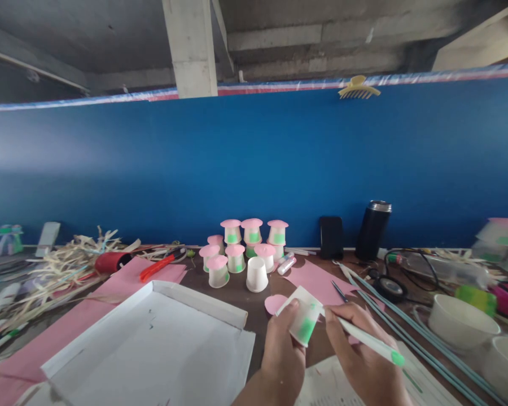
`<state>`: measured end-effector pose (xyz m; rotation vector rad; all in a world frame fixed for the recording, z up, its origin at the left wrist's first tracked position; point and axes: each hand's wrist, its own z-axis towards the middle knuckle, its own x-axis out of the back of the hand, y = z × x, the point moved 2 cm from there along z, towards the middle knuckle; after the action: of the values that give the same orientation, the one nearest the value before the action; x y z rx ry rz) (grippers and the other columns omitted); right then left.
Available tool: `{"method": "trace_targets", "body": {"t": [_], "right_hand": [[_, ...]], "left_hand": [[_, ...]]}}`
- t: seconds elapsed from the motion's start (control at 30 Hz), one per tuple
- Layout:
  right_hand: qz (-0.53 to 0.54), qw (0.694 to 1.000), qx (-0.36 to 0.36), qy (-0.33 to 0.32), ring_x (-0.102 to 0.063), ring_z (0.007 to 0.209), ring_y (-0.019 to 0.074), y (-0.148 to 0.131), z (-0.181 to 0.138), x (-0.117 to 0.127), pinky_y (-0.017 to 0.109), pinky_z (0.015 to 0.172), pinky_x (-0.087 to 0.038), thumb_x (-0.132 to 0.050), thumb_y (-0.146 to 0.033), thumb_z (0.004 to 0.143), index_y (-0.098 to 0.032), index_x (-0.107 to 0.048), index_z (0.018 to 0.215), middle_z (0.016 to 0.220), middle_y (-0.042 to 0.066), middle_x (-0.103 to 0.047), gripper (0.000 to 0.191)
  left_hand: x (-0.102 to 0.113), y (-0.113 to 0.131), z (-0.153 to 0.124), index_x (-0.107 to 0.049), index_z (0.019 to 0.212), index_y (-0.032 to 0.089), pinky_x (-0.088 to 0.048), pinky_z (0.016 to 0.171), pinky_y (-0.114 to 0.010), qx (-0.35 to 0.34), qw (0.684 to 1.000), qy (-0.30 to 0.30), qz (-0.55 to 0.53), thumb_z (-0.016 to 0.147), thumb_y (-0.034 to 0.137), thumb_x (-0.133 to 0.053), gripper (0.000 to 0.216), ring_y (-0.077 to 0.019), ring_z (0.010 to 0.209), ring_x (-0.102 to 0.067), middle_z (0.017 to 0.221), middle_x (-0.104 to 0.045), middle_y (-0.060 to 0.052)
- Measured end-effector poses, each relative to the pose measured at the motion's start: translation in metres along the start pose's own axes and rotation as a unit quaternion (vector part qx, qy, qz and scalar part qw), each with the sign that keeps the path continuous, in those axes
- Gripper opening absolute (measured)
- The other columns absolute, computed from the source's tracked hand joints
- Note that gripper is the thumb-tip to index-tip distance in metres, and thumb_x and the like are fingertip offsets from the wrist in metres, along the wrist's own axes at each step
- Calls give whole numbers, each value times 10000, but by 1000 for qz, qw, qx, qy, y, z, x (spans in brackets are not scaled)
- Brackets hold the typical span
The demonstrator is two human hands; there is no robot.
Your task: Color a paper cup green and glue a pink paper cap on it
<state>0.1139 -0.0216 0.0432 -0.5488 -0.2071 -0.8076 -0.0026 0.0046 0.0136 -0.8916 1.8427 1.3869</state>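
Observation:
My left hand (284,349) is closed around a small white paper cup (303,317) that lies tilted and has a green patch on its side. My right hand (359,352) grips a white marker (372,344) with a green end; its tip is against the cup. A pink paper disc (274,303) lies just behind the cup. Farther back stands a cluster of upturned cups with pink caps and green patches (241,248), with one plain white upturned cup (257,274) in front of them.
A shallow white cardboard tray (152,338) lies at the left, with pink paper sheets (122,282), a red cutter (158,268) and straw scraps. A black flask (372,228), phone (331,237), thin rods (406,332) and white bowls (459,321) are at the right. A blue wall stands behind.

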Motion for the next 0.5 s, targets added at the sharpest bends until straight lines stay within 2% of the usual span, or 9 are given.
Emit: {"method": "trace_targets", "body": {"t": [0.1,0.5], "right_hand": [[-2,1000,-1,-1,-592,627,116,1,-1,-1,226,626,-445,-554,-224,841,-208,-594,841,696,-12,-617,43],[0,1000,-6,2,-599,605,119,1,0,-2,223,603,-454,-557,-237,833,-206,-599,827,674,-17,-618,53]], "left_hand": [[2,-2,2,-672,940,112,-484,829,-308,6,999,-47,-7,745,286,-643,263,-230,945,-615,946,-690,-107],[6,-4,6,-651,938,115,-505,808,-302,21,1000,4,-23,718,267,-666,268,-222,914,-637,937,-686,-106]]}}
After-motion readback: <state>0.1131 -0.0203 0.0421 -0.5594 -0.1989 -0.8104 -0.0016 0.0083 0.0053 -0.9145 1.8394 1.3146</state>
